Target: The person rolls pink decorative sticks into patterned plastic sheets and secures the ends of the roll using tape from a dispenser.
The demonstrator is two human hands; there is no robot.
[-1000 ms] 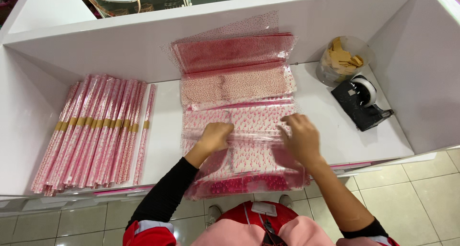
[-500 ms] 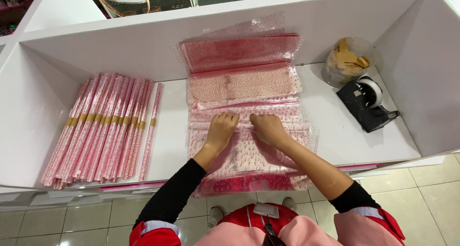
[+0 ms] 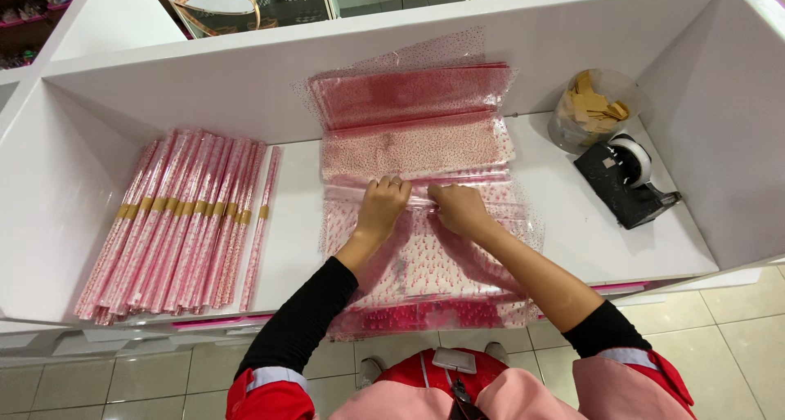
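Observation:
A stack of clear pink-patterned plastic sheets (image 3: 409, 146) lies spread over the middle of a white shelf (image 3: 564, 215), its far end bent up against the back wall. My left hand (image 3: 383, 204) and my right hand (image 3: 458, 207) sit side by side on the sheets' middle, fingers curled over a fold or rolled edge of the top sheet. Both hands pinch that plastic edge. My black sleeves reach in from the near edge over the sheets.
A row of several rolled pink sheets with gold bands (image 3: 176, 224) lies at the left. At the right stand a black tape dispenser (image 3: 625, 181) and a clear tub of gold pieces (image 3: 593, 109). White walls enclose the shelf on both sides.
Both hands have moved away from me up the sheet and come closer together, now meeting at the sheet's middle fold.

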